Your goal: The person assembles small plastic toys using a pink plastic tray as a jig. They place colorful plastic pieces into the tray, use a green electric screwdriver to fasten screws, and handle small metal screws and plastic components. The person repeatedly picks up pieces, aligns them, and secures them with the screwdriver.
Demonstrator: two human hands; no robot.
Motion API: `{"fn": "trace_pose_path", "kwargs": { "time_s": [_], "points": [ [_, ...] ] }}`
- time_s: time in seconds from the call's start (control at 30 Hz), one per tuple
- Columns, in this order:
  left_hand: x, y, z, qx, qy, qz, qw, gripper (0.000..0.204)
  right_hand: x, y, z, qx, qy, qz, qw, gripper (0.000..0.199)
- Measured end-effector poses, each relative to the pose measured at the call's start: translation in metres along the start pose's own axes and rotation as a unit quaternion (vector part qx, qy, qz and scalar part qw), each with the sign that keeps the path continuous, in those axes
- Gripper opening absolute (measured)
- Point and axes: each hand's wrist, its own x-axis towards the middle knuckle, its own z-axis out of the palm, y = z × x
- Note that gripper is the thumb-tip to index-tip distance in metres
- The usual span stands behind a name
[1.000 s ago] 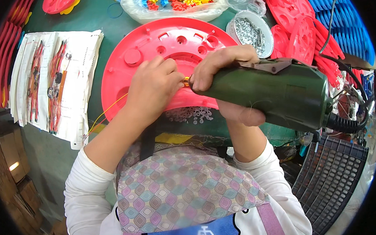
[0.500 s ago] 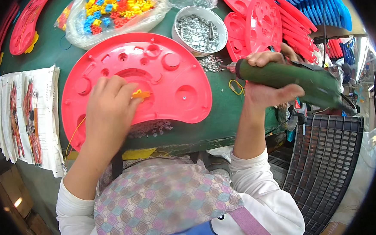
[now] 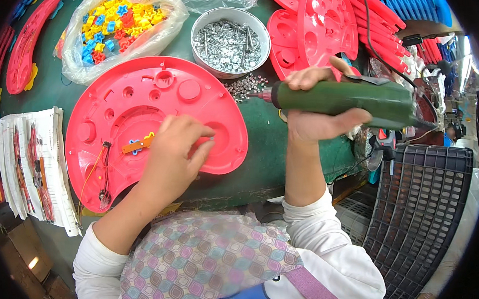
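Observation:
A red curved plastic shell point(image 3: 175, 76) lies on the green table with its hollow side up. My left hand point(image 3: 171, 159) reaches over it, thumb and forefinger apart at the round recess on its right. A small grey spot, perhaps a screw, shows between those fingertips. Beside that hand, an orange strip point(image 3: 135, 147) crosses a blue star shape and a yellow one in the shell's middle. A small dark part with wires point(image 3: 106, 163) lies in the shell's left end. My right hand point(image 3: 312, 124) grips a green electric screwdriver point(image 3: 346, 100), its bit pointing left.
Loose screws point(image 3: 244, 87) lie beside a white bowl point(image 3: 195, 42) full of screws. A clear bag point(image 3: 75, 61) holds colourful star pieces. More red shells point(image 3: 328, 23) and blue parts point(image 3: 411, 2) are stacked far right. Wired parts lie on papers point(image 3: 54, 161) at left. A black crate point(image 3: 418, 204) stands right.
My left hand has left the orange strip and moved right to the round recess, uncovering the strip and wired part. The view has shifted; the screwdriver stays in my right hand.

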Motion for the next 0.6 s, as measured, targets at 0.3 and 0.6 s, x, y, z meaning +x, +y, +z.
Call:
{"fn": "trace_pose_path", "kwargs": {
  "time_s": [0.3, 0.6],
  "points": [
    [0.023, 0.009, 0.006, -0.149, -0.026, -0.052, 0.987, 0.025, -0.017, -0.043, 0.035, 0.195, -0.025, 0.042, 0.98, 0.115],
    [0.007, -0.01, 0.016, 0.058, 0.044, 0.112, 0.991, 0.019, -0.036, -0.037, 0.045, 0.129, -0.069, 0.024, 0.989, 0.116]
  ]
}}
